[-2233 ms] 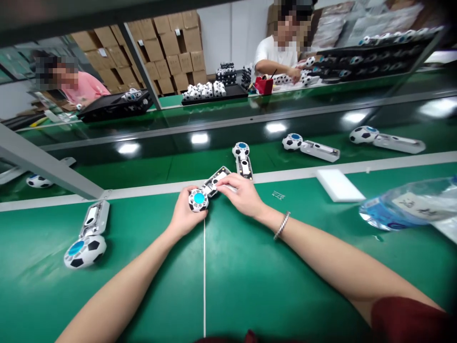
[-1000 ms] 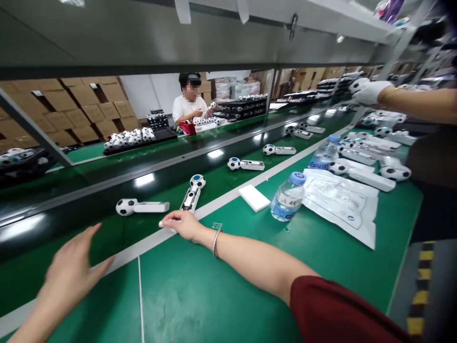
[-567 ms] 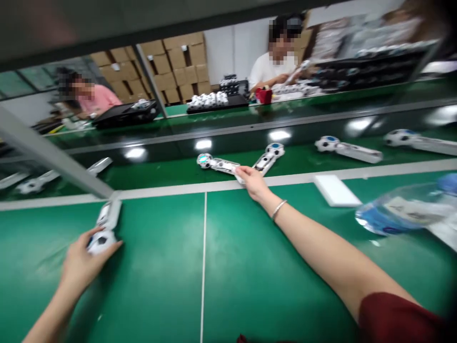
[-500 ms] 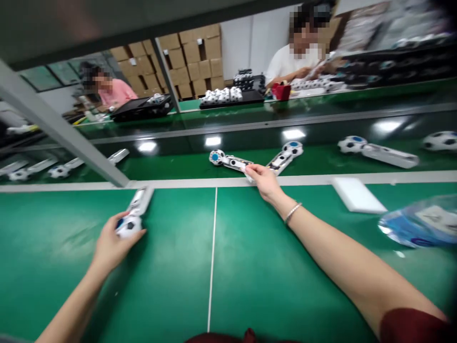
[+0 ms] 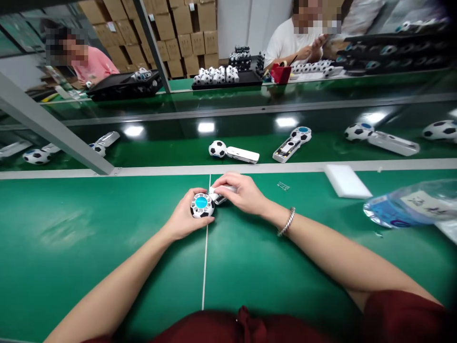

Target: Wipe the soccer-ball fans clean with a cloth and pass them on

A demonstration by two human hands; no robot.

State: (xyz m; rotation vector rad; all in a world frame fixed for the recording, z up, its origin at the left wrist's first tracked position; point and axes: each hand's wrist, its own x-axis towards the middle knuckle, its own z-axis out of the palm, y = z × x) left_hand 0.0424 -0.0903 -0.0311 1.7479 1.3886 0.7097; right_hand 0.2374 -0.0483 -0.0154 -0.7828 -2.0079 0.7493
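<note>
My left hand (image 5: 183, 216) is closed round the ball head of a soccer-ball-patterned device (image 5: 202, 204), whose blue disc faces up. Its white handle (image 5: 220, 196) points right, and its open inner side partly shows. My right hand (image 5: 243, 193) grips that handle with fingers and thumb; the fingers cover most of it. Both hands are low over the green table by the white line. Beyond the rail, a similar device (image 5: 243, 155) lies with its handle's smooth white side up. Another device (image 5: 288, 146) beside it shows an open handle interior.
A metal rail (image 5: 171, 170) borders the belt, with a slanted post (image 5: 53, 126) at left. On the right lie a white block (image 5: 347, 181) and a clear plastic bag (image 5: 396, 205). A small clear piece (image 5: 283, 186) lies near my right wrist. Two people sit across the belt.
My left hand has brought its device from the left to the middle. My right hand has let go of the device on the belt and come back to grip the held device's handle.
</note>
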